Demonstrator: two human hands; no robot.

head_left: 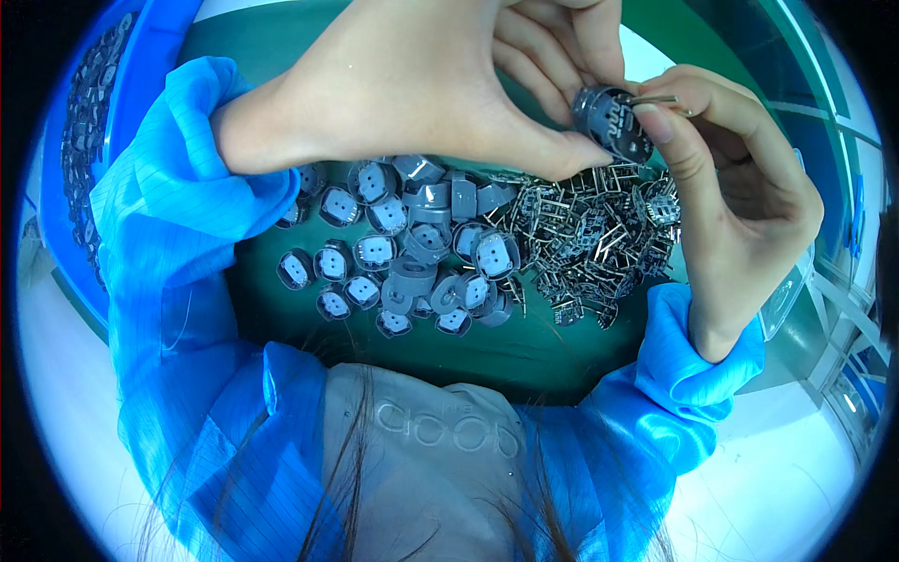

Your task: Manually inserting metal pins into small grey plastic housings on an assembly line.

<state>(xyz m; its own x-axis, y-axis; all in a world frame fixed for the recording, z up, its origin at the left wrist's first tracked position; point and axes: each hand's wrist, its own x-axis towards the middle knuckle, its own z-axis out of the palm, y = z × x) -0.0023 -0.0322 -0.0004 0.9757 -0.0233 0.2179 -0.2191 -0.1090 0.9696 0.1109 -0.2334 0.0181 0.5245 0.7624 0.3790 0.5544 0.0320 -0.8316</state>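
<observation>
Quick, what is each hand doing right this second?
Left hand: closed, pinching the round grey cap.
Right hand: closed, fingers on the same cap, pressing a thin metal pin at its top.

Plastic caps point(403, 244) left on mat point(524, 361), metal frames point(599, 248) right, tray point(103, 159) far left.

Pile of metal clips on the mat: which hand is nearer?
Right. The right hand is raised just above the clip pile, its wrist beside it; the left hand is up and further left, over the grey caps.
</observation>
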